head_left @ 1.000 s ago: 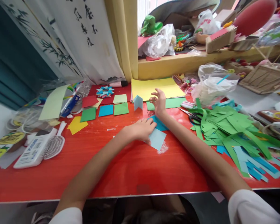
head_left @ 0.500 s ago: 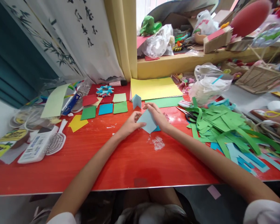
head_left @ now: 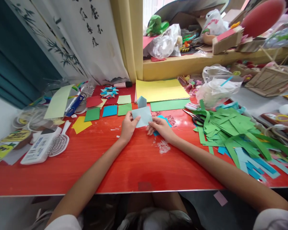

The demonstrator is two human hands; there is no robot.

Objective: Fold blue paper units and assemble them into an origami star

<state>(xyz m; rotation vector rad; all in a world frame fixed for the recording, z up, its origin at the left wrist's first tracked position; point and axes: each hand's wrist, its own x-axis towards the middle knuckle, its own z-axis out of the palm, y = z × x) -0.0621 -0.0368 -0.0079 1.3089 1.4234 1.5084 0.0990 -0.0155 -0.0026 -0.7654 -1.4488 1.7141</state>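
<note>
Between my hands is a light blue square of paper [head_left: 142, 117], held up above the red table. My left hand [head_left: 129, 125] pinches its left edge, thumb in front. My right hand [head_left: 162, 127] has thumb and index finger closed on its lower right corner, the other fingers curled below. Just behind the sheet stands a folded light blue paper piece [head_left: 141, 102], its lower part hidden. Brighter blue paper [head_left: 166, 120] lies on the table, partly covered by my right hand.
Left are coloured paper squares [head_left: 109, 111], a hairbrush [head_left: 60, 143] and a folded paper ring [head_left: 109, 92]. Yellow sheets [head_left: 162, 89] lie at the back. To the right are scissors [head_left: 197, 119], green paper scraps [head_left: 232, 127] and a plastic bag [head_left: 217, 91].
The light blue paper has turned from a diamond to an upright square and moved slightly left. My right hand has slid down to its lower right corner, uncovering more brighter blue paper.
</note>
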